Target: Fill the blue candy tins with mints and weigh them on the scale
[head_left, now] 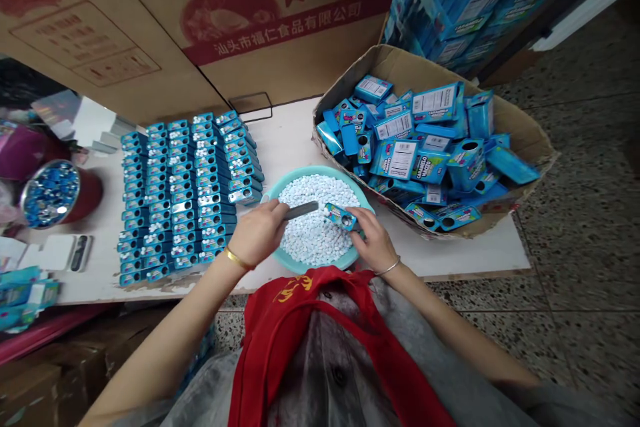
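My left hand (261, 232) is closed around a narrow dark-grey scoop-like tool (302, 210), whose tip points right over the bowl. In my right hand (375, 240), between thumb and fingers, is a small blue candy box (340, 216) with a round hole in its top. White candies show at the box's left end, close to the tool's tip. Beneath both hands stands a light turquoise bowl (285, 180), holding many small white candies (317, 243). Part of the tool is hidden in my left hand.
Filled-looking blue boxes (183, 193) stand in rows at left, several with white candies on top. A cardboard carton (530, 140) at right holds jumbled blue boxes. Large brown cartons (280, 67) rise behind the table. A red tub (90, 193) stands far left.
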Available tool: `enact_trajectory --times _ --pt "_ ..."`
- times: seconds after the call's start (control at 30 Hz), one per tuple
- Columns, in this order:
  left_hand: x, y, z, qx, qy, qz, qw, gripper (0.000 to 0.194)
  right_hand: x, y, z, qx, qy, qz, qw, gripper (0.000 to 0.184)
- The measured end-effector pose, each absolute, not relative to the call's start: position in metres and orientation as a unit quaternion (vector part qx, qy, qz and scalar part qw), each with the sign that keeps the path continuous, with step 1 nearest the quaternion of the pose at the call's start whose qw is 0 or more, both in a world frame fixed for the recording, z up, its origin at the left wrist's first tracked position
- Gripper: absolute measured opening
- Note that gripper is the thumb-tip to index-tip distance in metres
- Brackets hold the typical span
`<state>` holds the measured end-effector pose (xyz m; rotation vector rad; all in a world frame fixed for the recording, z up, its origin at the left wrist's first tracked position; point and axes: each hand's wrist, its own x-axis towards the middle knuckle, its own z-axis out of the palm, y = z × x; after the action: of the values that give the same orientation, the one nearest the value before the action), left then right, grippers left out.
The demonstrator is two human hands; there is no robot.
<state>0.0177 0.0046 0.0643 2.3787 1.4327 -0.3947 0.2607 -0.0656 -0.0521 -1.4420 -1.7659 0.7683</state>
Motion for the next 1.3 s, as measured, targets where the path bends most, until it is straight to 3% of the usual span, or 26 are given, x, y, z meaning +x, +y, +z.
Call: enact_trajectory --times 0.23,0.4,0.53,0.7,1.07,1.2,1.3 --pt "0.006 -0.019 -0.071 0.773 0.54 -0.104 0.317 0.014 0.281 -0.064 -0.052 -0.591 -0.656 0.28 0.377 0.043" --pt "0.026 -0.029 -0.092 0.771 0.505 -0.015 0.387 0.019 0.283 -0.064 -0.055 -0.608 -0.637 0.279 0.383 0.039" --pt "0.01 -0.023 -0.067 0.771 0.475 0.034 0.424 0.02 0.283 -0.066 -0.057 -0.615 -0.63 0.277 0.386 0.038" --pt "-0.005 -0.007 -0.002 0.8 0.418 0.085 0.423 0.02 0.275 -0.066 -0.054 -0.601 -0.65 0.287 0.365 0.042" --pt "0.061 -0.002 0.108 0.888 0.385 -0.212 0.131 0.019 0.243 -0.063 -0.049 -0.529 -0.698 0.311 0.369 0.051" --pt "0.059 -0.004 0.128 0.885 0.383 -0.24 0.109 0.022 0.239 -0.065 -0.053 -0.526 -0.677 0.339 0.388 0.051" --pt "0.035 0.003 0.128 0.88 0.399 -0.199 0.161 0.017 0.236 -0.065 -0.058 -0.514 -0.659 0.367 0.408 0.05"
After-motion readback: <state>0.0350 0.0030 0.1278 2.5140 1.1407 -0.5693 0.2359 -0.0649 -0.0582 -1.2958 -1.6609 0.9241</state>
